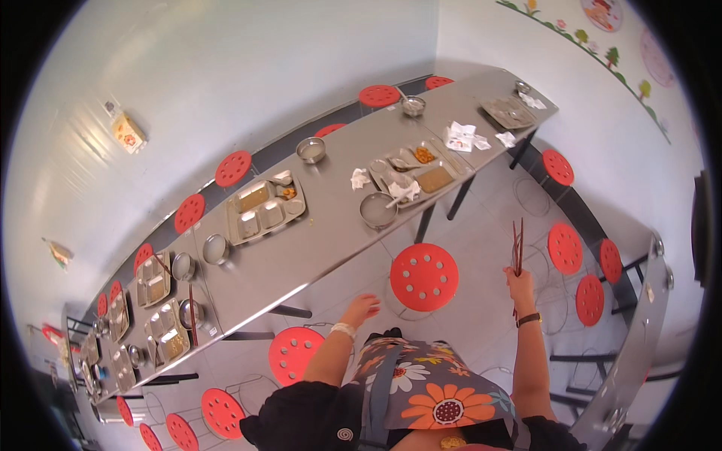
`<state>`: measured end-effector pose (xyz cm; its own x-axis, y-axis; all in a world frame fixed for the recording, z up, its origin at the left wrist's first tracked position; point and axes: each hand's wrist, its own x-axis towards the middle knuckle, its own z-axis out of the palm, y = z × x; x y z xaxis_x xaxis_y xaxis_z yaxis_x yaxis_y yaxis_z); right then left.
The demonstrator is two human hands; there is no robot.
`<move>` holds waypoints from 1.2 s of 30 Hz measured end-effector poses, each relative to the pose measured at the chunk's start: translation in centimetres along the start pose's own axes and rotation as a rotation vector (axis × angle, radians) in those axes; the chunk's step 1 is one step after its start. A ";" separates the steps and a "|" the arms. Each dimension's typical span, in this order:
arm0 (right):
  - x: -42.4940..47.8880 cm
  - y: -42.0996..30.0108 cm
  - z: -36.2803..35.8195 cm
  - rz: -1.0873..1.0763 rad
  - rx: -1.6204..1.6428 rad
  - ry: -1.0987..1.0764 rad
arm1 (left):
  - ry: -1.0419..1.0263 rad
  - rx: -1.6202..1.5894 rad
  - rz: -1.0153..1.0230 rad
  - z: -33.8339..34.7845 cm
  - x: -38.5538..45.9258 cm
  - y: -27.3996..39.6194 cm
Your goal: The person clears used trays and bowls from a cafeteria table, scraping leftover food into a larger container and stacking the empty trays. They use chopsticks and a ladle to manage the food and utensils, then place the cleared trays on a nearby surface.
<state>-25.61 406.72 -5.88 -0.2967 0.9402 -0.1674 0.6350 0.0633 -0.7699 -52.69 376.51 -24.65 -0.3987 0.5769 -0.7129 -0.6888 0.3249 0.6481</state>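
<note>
My right hand is closed around several dark chopsticks, held upright over the floor right of a red stool. My left hand holds nothing, its fingers apart, left of that stool and below the table's front edge. Beyond the stool, a steel bowl with a spoon stands on the steel table. Beside it lies a compartment tray with food remains, a spoon and crumpled tissue. Another used tray lies farther left, and a bowl of cloudy liquid stands behind.
Used trays and bowls line the table's left part, with chopsticks across one bowl. Tissues and a tray lie towards the right end. Red stools stand on both sides. Another steel table is at the right.
</note>
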 end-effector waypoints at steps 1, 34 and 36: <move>2.5 -0.7 0.1 -0.013 -0.018 0.014 | -0.061 0.011 0.024 3.4 0.5 2.7; 62.4 1.1 24.5 -0.378 0.228 -0.832 | 0.549 -0.898 0.496 35.4 21.6 12.9; 62.8 1.7 23.1 -0.405 0.076 -0.870 | 0.364 -1.141 0.441 36.2 20.1 11.9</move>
<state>-59.63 458.14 -31.90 -0.9278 0.2725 -0.2549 0.3294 0.2774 -0.9025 -46.99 419.17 -21.57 -0.7431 0.1741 -0.6462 -0.5111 -0.7709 0.3801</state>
